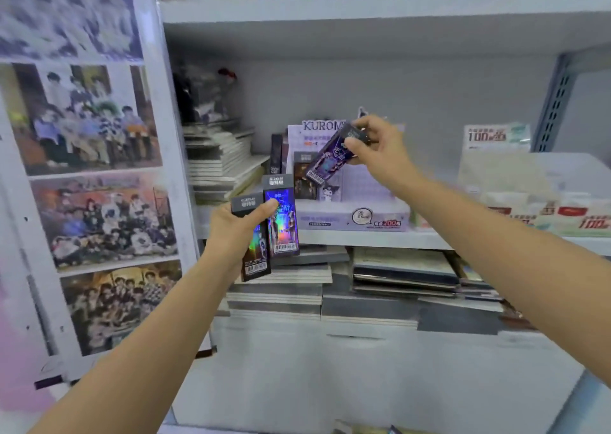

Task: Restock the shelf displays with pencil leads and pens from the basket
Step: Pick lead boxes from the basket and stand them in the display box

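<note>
- Right hand (373,145) pinches one pack (330,155), tilted over the Kuromi display box (347,217), probably to slot it in.
- Left hand (238,231) grips two spare packs (279,222) left of it, kept ready.

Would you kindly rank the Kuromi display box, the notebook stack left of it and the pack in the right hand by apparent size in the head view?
1. Kuromi display box
2. notebook stack, not far behind
3. pack pinched by the right hand, clearly smallest
</note>
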Available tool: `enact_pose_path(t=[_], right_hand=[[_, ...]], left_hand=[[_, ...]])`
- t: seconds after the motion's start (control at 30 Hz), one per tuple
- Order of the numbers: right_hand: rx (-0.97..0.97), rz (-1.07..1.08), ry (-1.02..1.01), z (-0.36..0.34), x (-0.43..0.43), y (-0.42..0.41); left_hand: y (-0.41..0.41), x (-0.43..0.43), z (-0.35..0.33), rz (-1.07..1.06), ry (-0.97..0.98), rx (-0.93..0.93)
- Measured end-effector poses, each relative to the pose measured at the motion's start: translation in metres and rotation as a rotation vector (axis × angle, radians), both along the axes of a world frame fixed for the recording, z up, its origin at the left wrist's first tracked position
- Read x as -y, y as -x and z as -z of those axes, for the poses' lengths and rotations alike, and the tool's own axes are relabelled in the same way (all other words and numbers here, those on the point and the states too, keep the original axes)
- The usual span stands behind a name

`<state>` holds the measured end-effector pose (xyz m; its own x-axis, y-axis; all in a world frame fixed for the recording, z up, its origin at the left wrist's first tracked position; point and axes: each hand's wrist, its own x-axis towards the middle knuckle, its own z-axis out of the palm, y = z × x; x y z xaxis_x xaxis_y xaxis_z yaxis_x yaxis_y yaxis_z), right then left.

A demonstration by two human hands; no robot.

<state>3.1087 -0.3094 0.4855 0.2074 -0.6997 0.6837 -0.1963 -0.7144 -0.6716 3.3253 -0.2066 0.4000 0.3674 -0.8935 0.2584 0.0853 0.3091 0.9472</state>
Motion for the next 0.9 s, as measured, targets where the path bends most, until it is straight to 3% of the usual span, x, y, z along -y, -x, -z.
enact_pose_path(t=[0.27, 0.53, 0.9], right_hand=[[-0.319, 0.11, 0.205, 0.017, 0.03, -0.04], [-0.582, 0.1, 0.271, -0.003, 0.041, -0.045], [-0.373, 0.192, 0.413, 0.013, 0.05, -0.055]], left_hand=[[-0.011, 0.025, -0.002, -0.08, 0.003, -0.048], [-0.018, 0.037, -0.004, -0.038, -0.01, -0.039], [-0.016, 0.028, -0.003, 0.02, -0.05, -0.038]])
